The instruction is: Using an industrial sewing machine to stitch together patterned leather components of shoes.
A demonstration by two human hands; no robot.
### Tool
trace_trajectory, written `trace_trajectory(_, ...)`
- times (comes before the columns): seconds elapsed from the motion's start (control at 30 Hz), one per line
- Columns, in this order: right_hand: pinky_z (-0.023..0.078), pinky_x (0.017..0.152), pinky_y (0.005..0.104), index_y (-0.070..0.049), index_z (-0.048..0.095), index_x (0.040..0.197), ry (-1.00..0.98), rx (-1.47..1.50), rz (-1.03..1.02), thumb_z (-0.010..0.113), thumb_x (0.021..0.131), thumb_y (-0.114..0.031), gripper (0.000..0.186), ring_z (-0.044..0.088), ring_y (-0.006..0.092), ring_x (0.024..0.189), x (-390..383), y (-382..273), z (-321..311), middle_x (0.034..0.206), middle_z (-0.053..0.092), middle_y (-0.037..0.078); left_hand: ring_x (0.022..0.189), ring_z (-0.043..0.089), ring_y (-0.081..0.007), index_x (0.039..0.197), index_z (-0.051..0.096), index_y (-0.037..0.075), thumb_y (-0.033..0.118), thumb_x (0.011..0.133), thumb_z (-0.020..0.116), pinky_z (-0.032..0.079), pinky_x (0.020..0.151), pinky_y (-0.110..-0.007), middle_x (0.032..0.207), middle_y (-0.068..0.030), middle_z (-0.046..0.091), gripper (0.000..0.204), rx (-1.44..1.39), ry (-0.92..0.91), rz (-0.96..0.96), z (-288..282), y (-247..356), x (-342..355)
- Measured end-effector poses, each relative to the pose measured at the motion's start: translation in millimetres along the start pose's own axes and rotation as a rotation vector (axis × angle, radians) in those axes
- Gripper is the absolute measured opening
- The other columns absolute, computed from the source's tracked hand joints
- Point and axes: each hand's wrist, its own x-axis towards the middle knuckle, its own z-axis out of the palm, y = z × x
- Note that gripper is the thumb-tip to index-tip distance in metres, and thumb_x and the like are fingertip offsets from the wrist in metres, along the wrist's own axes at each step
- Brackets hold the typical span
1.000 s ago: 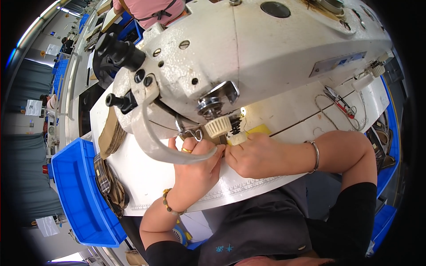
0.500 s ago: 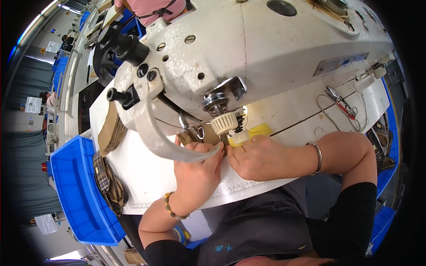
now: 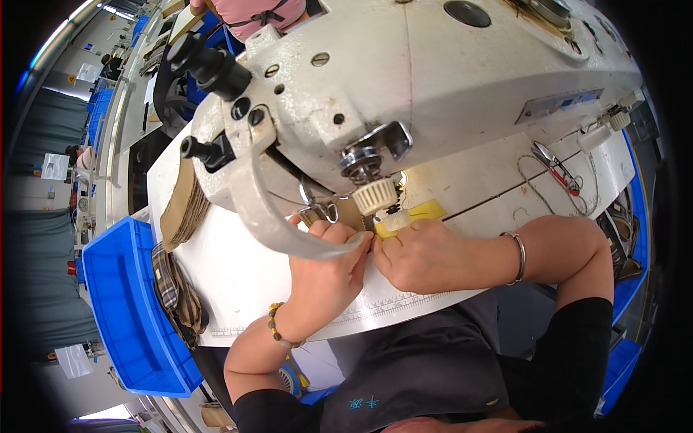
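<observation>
Under the head of a white sewing machine (image 3: pixel 447 94), a small piece of brown fabric (image 3: pixel 351 213) lies by the needle area, mostly hidden by machine parts and fingers. My left hand (image 3: pixel 326 273) is closed with thumb and fingertips pinched on the fabric's near edge. A pale curved lever (image 3: pixel 278 234) of the machine passes in front of its knuckles. Right beside it, my right hand (image 3: pixel 417 257) is curled, its fingertips pressed together at the same edge and almost touching the left thumb. Just behind the right knuckles sits a yellow piece (image 3: pixel 427 210) on the machine bed.
Stacked brown pieces (image 3: pixel 184 209) lie at the table's left, with plaid fabric (image 3: pixel 175 292) below them. A blue bin (image 3: pixel 137 310) stands off the left edge. Red-handled thread snips (image 3: pixel 557 169) and a loose cord rest at the right. A person in pink (image 3: pixel 267 14) sits beyond the machine.
The machine sits slightly farther right and lower in the picture. My left hand has shifted a little to the right; my right hand stays nearly in place. Less fabric shows between the fingertips.
</observation>
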Motion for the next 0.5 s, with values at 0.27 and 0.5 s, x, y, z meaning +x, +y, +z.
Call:
trace_trajectory(0.27, 0.041, 0.040, 0.0324, -0.005, 0.056, 0.061, -0.030, -0.112, 0.020, 0.065, 0.065, -0.013, 0.012, 0.051, 0.0163, 0.042, 4, 9, 1, 0.054, 0.050, 0.005, 0.076, 0.058, -0.0199, 0.085, 0.073, 0.011, 0.006, 0.070, 0.077, 0.034, 0.080, -0.045, 0.080, 0.0022, 0.061, 0.016, -0.018, 0.045, -0.014, 7, -8, 8)
trace_trajectory(0.5, 0.044, 0.044, 0.0356, -0.008, 0.059, 0.062, -0.071, -0.024, 0.105, 0.067, 0.064, -0.012, 0.009, 0.058, 0.0222, 0.047, 5, 23, 15, 0.058, 0.055, 0.008, 0.081, 0.062, -0.0250, 0.085, 0.072, 0.007, 0.004, 0.072, 0.075, 0.037, 0.081, -0.045, 0.082, -0.0034, 0.065, 0.013, 0.035, 0.077, -0.039, 18, -25, 20)
